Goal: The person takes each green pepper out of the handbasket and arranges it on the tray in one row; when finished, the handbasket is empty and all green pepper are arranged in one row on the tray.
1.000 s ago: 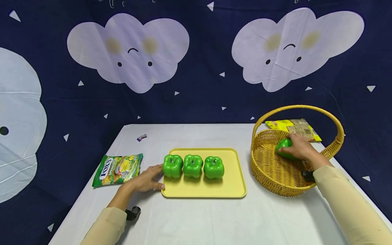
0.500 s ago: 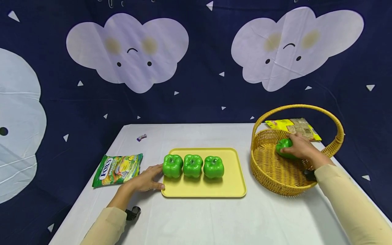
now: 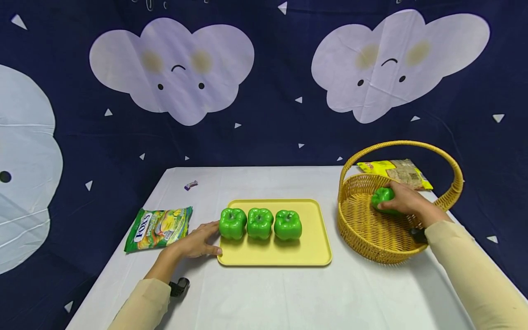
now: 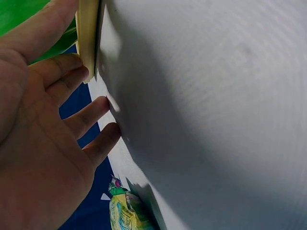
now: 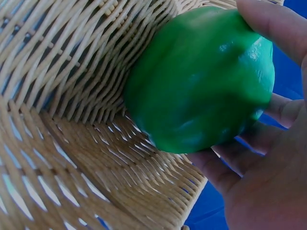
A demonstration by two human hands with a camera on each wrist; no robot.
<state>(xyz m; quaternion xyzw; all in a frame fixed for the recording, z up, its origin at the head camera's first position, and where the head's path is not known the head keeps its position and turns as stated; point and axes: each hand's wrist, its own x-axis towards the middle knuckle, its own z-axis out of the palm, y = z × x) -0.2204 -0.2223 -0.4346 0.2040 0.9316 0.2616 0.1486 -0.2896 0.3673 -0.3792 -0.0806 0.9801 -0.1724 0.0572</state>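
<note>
Inside the wicker basket [image 3: 371, 233] my right hand [image 3: 406, 199] grips a green bell pepper [image 3: 382, 196]. The right wrist view shows that pepper [image 5: 201, 81] between thumb and curled fingers, against the woven wall. On the yellow tray [image 3: 284, 255] three more green bell peppers stand in a row: a left one [image 3: 233, 224], a middle one [image 3: 260, 224] and a right one [image 3: 288, 225]. My left hand [image 3: 197, 241] rests at the tray's left edge, fingers spread, next to the left pepper. In the left wrist view its fingertips touch or nearly touch the tray rim [image 4: 87, 43].
A green FOX'S candy bag [image 3: 158, 229] lies left of the tray, beside my left forearm. One small wrapped candy [image 3: 191, 185] lies farther back. Behind the basket is a yellow packet [image 3: 396, 172]. The basket's tall handle [image 3: 400, 143] arches over my right hand.
My right hand and the bell pepper in it have shifted very slightly in the basket. The left hand and the tray with its peppers stay put.
</note>
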